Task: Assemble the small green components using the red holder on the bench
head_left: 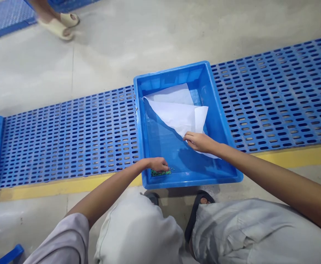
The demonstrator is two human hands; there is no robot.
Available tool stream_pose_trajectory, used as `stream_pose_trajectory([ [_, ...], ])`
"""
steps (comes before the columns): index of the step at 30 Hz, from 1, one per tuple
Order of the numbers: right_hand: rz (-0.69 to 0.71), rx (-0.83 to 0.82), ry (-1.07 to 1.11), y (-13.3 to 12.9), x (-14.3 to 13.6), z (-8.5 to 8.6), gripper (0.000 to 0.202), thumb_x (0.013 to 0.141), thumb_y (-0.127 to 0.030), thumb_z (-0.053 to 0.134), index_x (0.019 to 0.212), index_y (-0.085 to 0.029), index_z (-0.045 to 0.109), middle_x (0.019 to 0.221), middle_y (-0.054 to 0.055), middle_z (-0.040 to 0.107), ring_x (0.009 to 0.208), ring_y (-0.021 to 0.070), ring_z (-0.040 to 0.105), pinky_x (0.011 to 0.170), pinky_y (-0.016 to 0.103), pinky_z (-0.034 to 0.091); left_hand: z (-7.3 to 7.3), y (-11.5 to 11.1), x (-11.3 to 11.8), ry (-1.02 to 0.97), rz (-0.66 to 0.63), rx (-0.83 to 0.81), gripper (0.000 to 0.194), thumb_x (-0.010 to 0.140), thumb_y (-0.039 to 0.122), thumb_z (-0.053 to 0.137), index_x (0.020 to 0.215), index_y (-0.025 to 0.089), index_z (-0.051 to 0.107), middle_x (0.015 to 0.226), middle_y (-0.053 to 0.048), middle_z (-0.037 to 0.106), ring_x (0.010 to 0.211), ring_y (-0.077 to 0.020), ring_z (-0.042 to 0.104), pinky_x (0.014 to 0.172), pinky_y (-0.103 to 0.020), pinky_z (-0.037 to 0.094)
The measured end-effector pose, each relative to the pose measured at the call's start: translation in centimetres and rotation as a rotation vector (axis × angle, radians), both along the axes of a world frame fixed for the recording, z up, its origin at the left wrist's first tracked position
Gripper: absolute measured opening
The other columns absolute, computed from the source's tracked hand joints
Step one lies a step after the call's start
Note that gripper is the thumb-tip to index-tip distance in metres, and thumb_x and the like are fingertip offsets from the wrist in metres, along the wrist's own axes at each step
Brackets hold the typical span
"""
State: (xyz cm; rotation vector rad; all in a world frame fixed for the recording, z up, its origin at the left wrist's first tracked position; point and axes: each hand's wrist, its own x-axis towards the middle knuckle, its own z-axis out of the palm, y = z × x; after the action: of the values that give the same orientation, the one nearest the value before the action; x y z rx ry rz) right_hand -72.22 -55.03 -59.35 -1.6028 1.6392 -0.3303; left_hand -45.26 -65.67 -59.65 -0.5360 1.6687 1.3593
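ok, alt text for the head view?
A crouching person's right hand holds back a white paper sheet in a blue plastic tray, while the left hand touches small green pieces in its near corner. The tray sits on blue perforated matting; another person's sandalled feet are top left.

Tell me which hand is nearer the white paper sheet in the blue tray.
Right. The right hand rests on the white paper sheet, lifting its folded edge. The left hand is apart from it, at the blue tray's near left corner, on small green pieces.

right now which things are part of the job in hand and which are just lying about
In hand: blue tray, white paper sheet lifted by the right hand, small green pieces under the left hand.
Lying about: blue slotted mats, another person's sandalled feet.
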Motion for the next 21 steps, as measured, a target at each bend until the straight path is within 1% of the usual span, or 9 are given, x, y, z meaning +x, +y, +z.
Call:
stream_pose_trajectory([
  [2,-0.073,0.038,-0.144,-0.1,1.6,-0.3,0.027,0.108,-0.037,0.071,0.126,-0.017,0.072,0.133,0.01,0.072,0.119,0.0266,0.072,0.104,0.05,0.062,0.6,-0.2,0.3,0.009,0.13,0.068,0.029,0.108,0.042,0.07,0.106,0.013,0.072,0.095,-0.003,0.072,0.078,-0.0167,0.07,0.071,-0.031,0.063],
  [5,-0.195,0.146,-0.397,-0.1,4.7,-0.8,0.029,0.108,-0.04,0.071,0.125,-0.016,0.072,0.125,0.009,0.075,0.11,0.0245,0.075,0.097,0.047,0.065,1.5,-0.4,1.0,0.024,0.359,0.171,0.033,0.109,0.045,0.067,0.1,0.014,0.069,0.081,0.001,0.065,0.062,-0.0113,0.06,0.057,-0.025,0.054],
  [8,-0.332,0.253,-0.663,0.2,8.2,-1.2,0.032,0.11,-0.043,0.068,0.127,-0.016,0.071,0.125,0.01,0.075,0.106,0.0233,0.076,0.092,0.044,0.067,1.9,-0.2,1.0,0.051,0.611,0.24,0.033,0.11,0.044,0.065,0.097,0.014,0.067,0.075,0.004,0.059,0.053,-0.0082,0.05,0.049,-0.021,0.046],
  [11,-0.496,0.295,-0.878,-0.2,11.2,-1.4,0.035,0.11,-0.045,0.068,0.129,-0.016,0.07,0.124,0.01,0.075,0.104,0.023,0.076,0.091,0.043,0.067,1.7,0.4,0.0,0.099,0.882,0.247,0.033,0.111,0.046,0.064,0.1,0.014,0.067,0.073,0.005,0.057,0.05,-0.0069,0.045,0.046,-0.019,0.041],
  [14,-0.676,0.281,-1.019,-1.5,13.4,-1.2,0.035,0.11,-0.045,0.068,0.13,-0.016,0.07,0.122,0.009,0.075,0.101,0.0221,0.076,0.088,0.042,0.067,1.6,1.0,-1.7,0.167,1.143,0.206,0.035,0.111,0.048,0.062,0.101,0.014,0.066,0.072,0.006,0.056,0.049,-0.0064,0.043,0.044,-0.019,0.039],
  [16,-0.799,0.245,-1.072,-2.9,14.3,-0.4,0.035,0.109,-0.045,0.068,0.13,-0.016,0.07,0.122,0.009,0.075,0.1,0.022,0.076,0.087,0.041,0.067,2.3,1.2,-2.8,0.214,1.29,0.168,0.035,0.111,0.047,0.063,0.1,0.014,0.066,0.073,0.005,0.056,0.049,-0.0064,0.044,0.044,-0.019,0.04],
  [17,-0.856,0.221,-1.09,-3.5,14.7,0.4,0.035,0.109,-0.045,0.069,0.13,-0.016,0.07,0.122,0.009,0.075,0.1,0.022,0.076,0.087,0.041,0.067,3.0,1.2,-3.4,0.234,1.354,0.148,0.035,0.111,0.047,0.063,0.1,0.014,0.066,0.073,0.005,0.057,0.05,-0.0066,0.045,0.045,-0.019,0.041],
  [19,-0.955,0.164,-1.104,-4.5,15.2,2.6,0.035,0.109,-0.045,0.069,0.129,-0.016,0.07,0.122,0.009,0.075,0.101,0.0221,0.076,0.088,0.041,0.067,5.1,1.3,-4.3,0.264,1.47,0.103,0.033,0.111,0.046,0.064,0.103,0.014,0.067,0.077,0.004,0.061,0.053,-0.0076,0.05,0.048,-0.02,0.045],
  [21,-1.033,0.097,-1.084,-4.9,15.8,5.7,0.035,0.109,-0.046,0.069,0.127,-0.016,0.071,0.122,0.009,0.076,0.102,0.0227,0.076,0.089,0.042,0.067,8.0,1.6,-5.0,0.281,1.571,0.051,0.03,0.11,0.044,0.065,0.108,0.014,0.068,0.085,0.001,0.065,0.06,-0.0097,0.057,0.053,-0.022,0.051],
])
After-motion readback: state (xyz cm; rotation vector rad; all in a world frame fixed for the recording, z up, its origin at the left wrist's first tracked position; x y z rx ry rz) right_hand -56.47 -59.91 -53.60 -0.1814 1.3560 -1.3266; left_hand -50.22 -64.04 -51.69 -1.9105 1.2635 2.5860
